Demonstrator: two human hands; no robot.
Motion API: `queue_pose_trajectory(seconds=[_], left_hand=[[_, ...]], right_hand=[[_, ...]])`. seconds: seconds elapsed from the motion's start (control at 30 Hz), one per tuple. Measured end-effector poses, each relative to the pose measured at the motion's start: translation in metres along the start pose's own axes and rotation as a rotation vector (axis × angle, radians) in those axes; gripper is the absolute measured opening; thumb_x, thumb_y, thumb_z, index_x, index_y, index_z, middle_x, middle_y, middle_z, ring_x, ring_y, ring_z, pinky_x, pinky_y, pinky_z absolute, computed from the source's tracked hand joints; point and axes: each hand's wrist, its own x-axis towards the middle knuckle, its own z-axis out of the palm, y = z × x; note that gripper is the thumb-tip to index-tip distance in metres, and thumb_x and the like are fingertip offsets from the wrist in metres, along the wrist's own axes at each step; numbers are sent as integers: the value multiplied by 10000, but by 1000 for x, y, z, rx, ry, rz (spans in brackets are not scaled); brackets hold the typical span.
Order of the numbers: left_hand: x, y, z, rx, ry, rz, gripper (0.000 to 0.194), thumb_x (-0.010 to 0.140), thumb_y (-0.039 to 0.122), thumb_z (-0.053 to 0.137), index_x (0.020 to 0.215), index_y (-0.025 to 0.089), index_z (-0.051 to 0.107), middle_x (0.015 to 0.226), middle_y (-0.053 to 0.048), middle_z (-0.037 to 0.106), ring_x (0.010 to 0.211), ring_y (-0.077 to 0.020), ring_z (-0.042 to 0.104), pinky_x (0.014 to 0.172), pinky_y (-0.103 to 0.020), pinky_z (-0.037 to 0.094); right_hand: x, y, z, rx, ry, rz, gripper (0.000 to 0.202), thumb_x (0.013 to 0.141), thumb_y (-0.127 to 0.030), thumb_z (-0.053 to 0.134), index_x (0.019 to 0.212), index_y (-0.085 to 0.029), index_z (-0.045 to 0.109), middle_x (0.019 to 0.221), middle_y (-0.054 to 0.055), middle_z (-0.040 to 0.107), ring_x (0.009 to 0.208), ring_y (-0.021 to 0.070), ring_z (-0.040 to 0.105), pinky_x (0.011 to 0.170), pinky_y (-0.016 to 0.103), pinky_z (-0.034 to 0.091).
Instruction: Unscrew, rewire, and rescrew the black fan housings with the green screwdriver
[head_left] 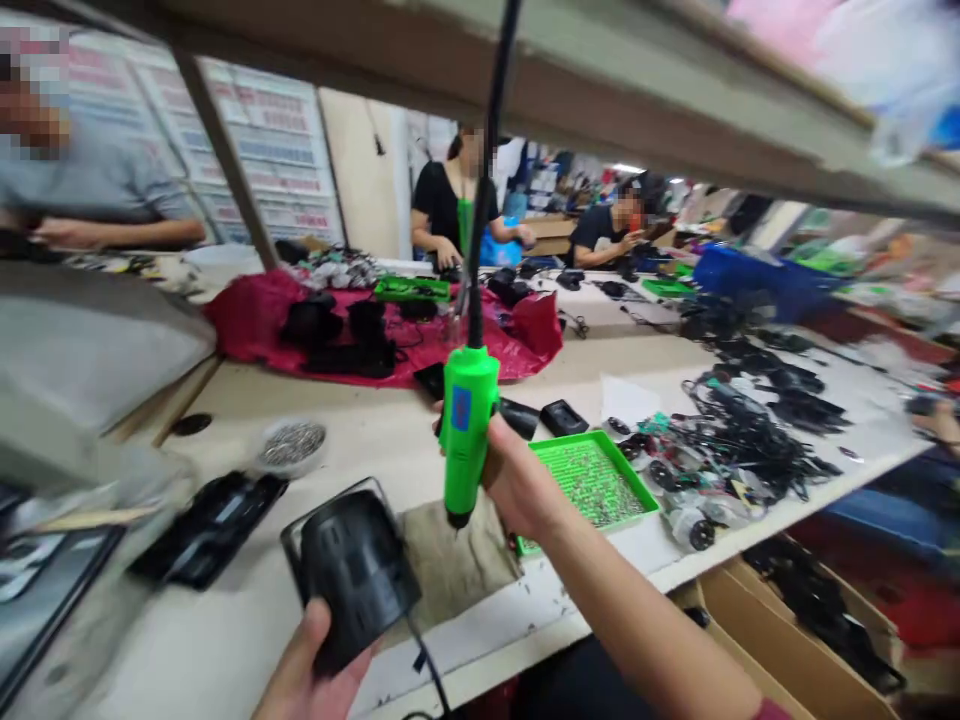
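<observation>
In my left hand (319, 665) is a black plastic housing (356, 570), gripped from below, with a thin frame around its top and a black cord running down from it. My right hand (521, 475) is wrapped round a green electric screwdriver (469, 430) that hangs on a black cable from above. Its tip points down, to the right of the housing and apart from it. Below the tip lies a brownish cloth (457, 570) on the white worktable. Close by my right wrist sits a green tray (592, 480) of small screws.
A bowl of screws (292, 445) and black plastic parts (210, 530) lie at the left. Wires and small motors (701, 515) are heaped at the right. A red plastic sheet (247, 315) bears black parts. Overhead runs a beam (600, 110). Several people work across the table.
</observation>
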Motion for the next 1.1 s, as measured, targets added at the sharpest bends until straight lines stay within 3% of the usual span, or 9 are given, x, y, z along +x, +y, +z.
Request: queue_pose_trajectory(seconds=[0.13, 0.23, 0.37, 0.5, 0.63, 0.73, 0.83, 0.97, 1.1], left_hand=[[-3, 9, 10, -10, 152, 103, 749, 653, 391, 798, 1336, 195, 560, 1154, -102, 725, 1239, -322, 561, 1101, -471, 393], [1, 14, 6, -42, 138, 12, 696, 643, 361, 807, 1280, 170, 600, 1106, -107, 742, 1164, -311, 621, 1018, -424, 488], [8, 10, 7, -58, 100, -39, 740, 611, 410, 825, 1269, 163, 591, 1095, -109, 744, 1144, -319, 630, 945, -411, 537], [6, 2, 23, 97, 140, 152, 748, 581, 373, 846, 1250, 161, 588, 1059, -94, 750, 1109, -306, 642, 846, -364, 562], [2, -5, 33, 208, 148, 334, 719, 549, 393, 845, 1195, 175, 617, 1005, -74, 747, 1022, -302, 659, 766, -347, 563], [0, -9, 36, 225, 164, 371, 663, 570, 417, 830, 1154, 177, 626, 1016, -76, 734, 999, -296, 654, 761, -353, 562], [0, -13, 41, 286, 186, 389, 657, 590, 457, 818, 1154, 184, 619, 1025, -76, 723, 1016, -307, 645, 770, -369, 562], [4, -15, 48, 366, 180, 379, 681, 608, 485, 808, 1182, 184, 597, 1008, -71, 709, 990, -300, 646, 766, -376, 560], [6, -14, 52, 389, 209, 369, 700, 602, 484, 812, 1201, 200, 588, 1033, -62, 699, 1012, -288, 636, 788, -369, 553]], right_hand=[[1, 7, -10, -195, -115, -80, 515, 836, -622, 599, 1229, -289, 605, 1343, 51, 579, 1184, 255, 561, 1065, 463, 383], [6, 10, -9, -218, -124, -144, 444, 860, -581, 598, 1185, -278, 604, 1216, 53, 638, 1094, 240, 616, 1006, 441, 428], [14, 11, -3, -247, -143, -198, 517, 841, -628, 583, 1191, -248, 558, 1096, 73, 666, 1091, 259, 624, 930, 421, 473], [16, 16, -8, -252, -163, -233, 621, 812, -700, 549, 1232, -244, 525, 1131, 95, 650, 1126, 279, 597, 911, 438, 481], [14, 23, -20, -306, -170, -274, 489, 771, -505, 721, 1156, -270, 530, 976, 40, 676, 1063, 258, 621, 949, 470, 452], [6, 24, -18, -174, -106, -309, 377, 796, -456, 685, 1086, -267, 535, 707, -43, 605, 725, 178, 641, 853, 430, 497], [-3, 21, 0, -48, 56, -382, 421, 783, -577, 621, 1053, -271, 515, 568, -87, 489, 451, 111, 472, 552, 310, 480], [-3, 20, 27, -53, 168, -522, 516, 730, -739, 542, 992, -303, 455, 514, -101, 407, 380, 107, 390, 407, 266, 406], [4, 26, 32, -14, 175, -566, 468, 761, -710, 552, 980, -305, 468, 523, -96, 425, 394, 106, 418, 423, 259, 429]])
